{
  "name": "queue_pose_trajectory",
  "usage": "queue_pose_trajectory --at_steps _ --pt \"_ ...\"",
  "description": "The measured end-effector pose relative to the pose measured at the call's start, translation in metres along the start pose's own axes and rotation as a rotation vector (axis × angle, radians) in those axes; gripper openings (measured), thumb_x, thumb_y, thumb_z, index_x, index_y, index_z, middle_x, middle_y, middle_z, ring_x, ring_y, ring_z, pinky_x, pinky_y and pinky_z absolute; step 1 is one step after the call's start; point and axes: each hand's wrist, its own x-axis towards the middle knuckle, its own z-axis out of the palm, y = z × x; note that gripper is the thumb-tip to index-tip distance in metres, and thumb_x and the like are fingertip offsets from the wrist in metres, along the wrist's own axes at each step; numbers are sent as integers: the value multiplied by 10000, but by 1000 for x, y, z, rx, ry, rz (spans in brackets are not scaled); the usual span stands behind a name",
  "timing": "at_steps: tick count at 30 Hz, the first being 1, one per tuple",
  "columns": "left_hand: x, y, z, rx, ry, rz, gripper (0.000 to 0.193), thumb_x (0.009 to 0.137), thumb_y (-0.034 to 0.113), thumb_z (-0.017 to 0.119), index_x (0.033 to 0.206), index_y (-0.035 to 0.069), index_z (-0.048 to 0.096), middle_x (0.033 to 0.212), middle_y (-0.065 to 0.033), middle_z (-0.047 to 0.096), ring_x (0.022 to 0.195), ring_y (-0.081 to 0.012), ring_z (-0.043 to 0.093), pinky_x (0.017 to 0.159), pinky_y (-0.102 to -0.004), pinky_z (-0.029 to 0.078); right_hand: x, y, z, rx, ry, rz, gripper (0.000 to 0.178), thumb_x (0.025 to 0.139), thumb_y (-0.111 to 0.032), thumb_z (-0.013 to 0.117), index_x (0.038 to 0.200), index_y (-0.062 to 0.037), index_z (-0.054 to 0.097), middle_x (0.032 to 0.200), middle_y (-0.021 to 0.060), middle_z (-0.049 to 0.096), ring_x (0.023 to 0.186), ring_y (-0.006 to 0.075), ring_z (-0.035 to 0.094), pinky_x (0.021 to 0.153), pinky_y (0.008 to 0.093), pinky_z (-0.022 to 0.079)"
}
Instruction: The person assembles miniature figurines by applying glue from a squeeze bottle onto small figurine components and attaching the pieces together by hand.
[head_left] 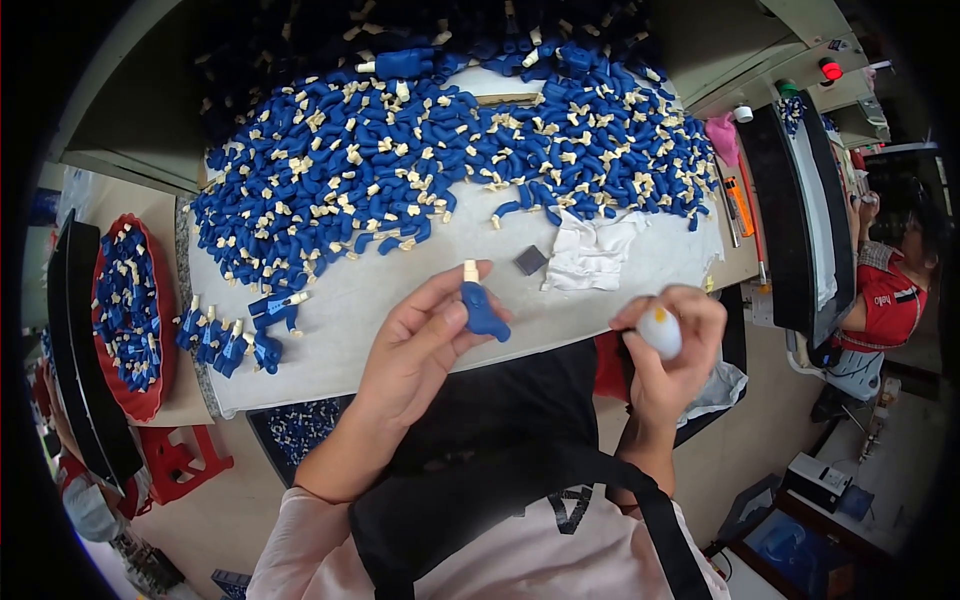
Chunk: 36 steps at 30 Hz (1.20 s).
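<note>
Over the near edge of the table, my left hand [418, 338] pinches a blue plastic figure part [484, 312] between thumb and fingers. A cream peg-like end on it points up. To its right, my right hand [676, 350] is raised and wrapped round a small white rounded bottle [659, 334] with a yellow spot. The bottle's tip is hard to make out. Between and beyond my hands lie a small dark square block [530, 260] and a crumpled white cloth [592, 250].
A wide heap of blue arm-shaped pieces with cream hands [370, 160] covers the white table sheet [300, 345]. Several assembled blue figure bodies [228, 345] stand at the left, near a red tray [165, 385] of parts. An orange cutter [740, 207] lies right. Another person [890, 290] sits far right.
</note>
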Motion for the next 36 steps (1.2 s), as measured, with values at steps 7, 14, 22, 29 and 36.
queue_pose_trajectory --at_steps 7,14,22,29,36 --pt "-2 -3 -3 -22 41 31 421 826 152 487 1187 -25 362 978 -140 520 939 -264 535 799 -308 453 39 26 -34 -571 -89 -105 184 685 92 514 816 -2 425 797 114 501 743 193 551 679 270 433" --pt "1 -6 4 -131 -36 -38 408 822 143 489 1177 -22 372 956 -135 511 924 -258 529 836 -345 429 48 23 -26 -993 -260 -235 291 567 79 552 842 -18 549 850 128 552 787 280 556 684 312 445" --pt "37 -19 32 -213 -184 11 415 827 141 478 1183 -40 366 965 -128 519 952 -249 500 887 -350 347 56 31 -29 -769 -100 -55 231 638 57 577 860 -9 578 832 116 576 772 244 574 682 277 441" --pt "26 -11 3 -162 -78 66 424 815 173 504 1174 -19 385 936 -129 539 939 -265 508 889 -352 346 57 28 -22 -943 -335 -83 139 623 13 620 741 0 547 800 112 549 753 262 556 660 291 435" --pt "11 0 0 -20 -17 175 409 815 181 507 1164 -7 406 930 -114 544 931 -259 512 878 -355 350 25 18 4 -52 -90 318 159 653 34 624 775 -2 529 808 74 573 764 112 520 680 222 386"
